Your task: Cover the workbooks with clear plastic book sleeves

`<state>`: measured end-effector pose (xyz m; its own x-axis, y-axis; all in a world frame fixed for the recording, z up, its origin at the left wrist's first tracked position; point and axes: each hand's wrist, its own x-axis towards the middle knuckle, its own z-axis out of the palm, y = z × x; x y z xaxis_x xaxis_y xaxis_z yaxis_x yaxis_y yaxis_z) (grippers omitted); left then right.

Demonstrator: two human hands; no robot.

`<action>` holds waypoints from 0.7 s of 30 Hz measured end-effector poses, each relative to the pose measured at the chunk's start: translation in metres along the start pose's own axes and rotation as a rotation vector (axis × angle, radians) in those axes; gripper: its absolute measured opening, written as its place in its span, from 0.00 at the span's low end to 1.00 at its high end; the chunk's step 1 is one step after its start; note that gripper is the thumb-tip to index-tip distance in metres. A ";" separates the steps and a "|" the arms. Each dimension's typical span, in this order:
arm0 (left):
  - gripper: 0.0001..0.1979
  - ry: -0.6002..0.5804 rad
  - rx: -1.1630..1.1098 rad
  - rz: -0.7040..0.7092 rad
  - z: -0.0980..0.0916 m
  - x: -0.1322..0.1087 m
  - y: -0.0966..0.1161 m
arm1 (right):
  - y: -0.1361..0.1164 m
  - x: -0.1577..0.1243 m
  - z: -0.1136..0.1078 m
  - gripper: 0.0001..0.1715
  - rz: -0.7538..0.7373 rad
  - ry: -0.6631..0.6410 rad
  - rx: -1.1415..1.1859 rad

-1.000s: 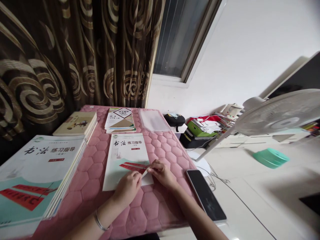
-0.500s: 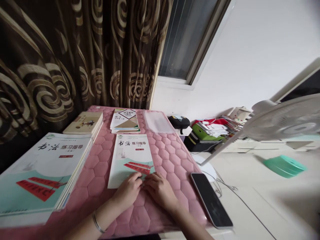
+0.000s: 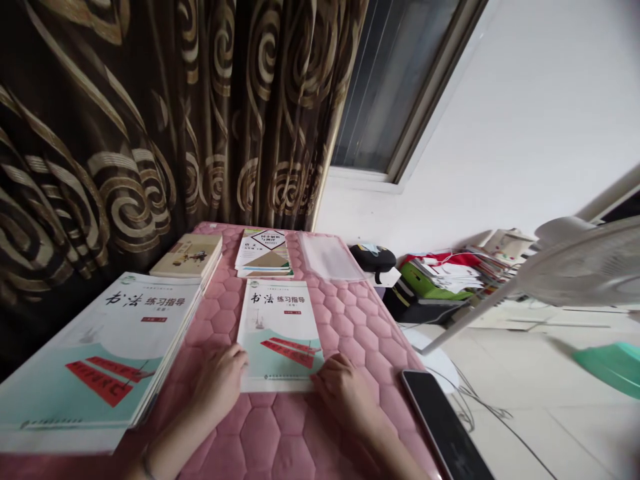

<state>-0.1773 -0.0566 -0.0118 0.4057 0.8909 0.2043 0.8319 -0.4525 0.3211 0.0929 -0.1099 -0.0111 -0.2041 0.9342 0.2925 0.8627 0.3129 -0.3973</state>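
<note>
Lying flat on the bench padded in pink hexagon-quilted cloth (image 3: pixel 270 433), the white-and-teal paper booklet with red banners (image 3: pixel 283 337) is facing upright toward the wearer, probably so that its cover is reading the right way up. The left hand (image 3: pixel 223 380) is resting at its left edge, fingers curled close together; the right hand (image 3: pixel 347 390) is bending its fingers over the near right corner. Whether either is pinching paper, I cannot tell. Such a flanking grip is presumably keeping the booklet from skewing on the soft padding.

To the left, a thick stack of matching white-and-teal booklets (image 3: pixel 115 347) is sitting just in front of tan-covered books (image 3: pixel 185 255), seemingly leaving the middle for handling. On the far side, white booklets with a tan triangle (image 3: pixel 265 252) are lying beside a translucent plastic sheet (image 3: pixel 331 257). Near right, a black slab-shaped phone (image 3: pixel 445 427) is resting along the edge.
</note>
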 end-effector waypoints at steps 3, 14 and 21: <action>0.19 0.060 0.132 0.068 0.009 0.036 0.021 | -0.017 0.043 0.015 0.14 -0.026 -0.025 -0.070; 0.26 0.115 0.260 -0.079 0.062 0.088 -0.021 | 0.025 0.112 0.052 0.33 0.153 -0.188 -0.160; 0.21 0.106 0.137 -0.334 0.034 0.089 -0.018 | 0.027 0.101 0.041 0.25 0.343 -0.023 -0.244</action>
<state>-0.1436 0.0322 -0.0311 0.0685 0.9762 0.2058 0.9575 -0.1223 0.2612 0.0765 -0.0004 -0.0277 0.1058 0.9817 0.1582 0.9661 -0.0638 -0.2501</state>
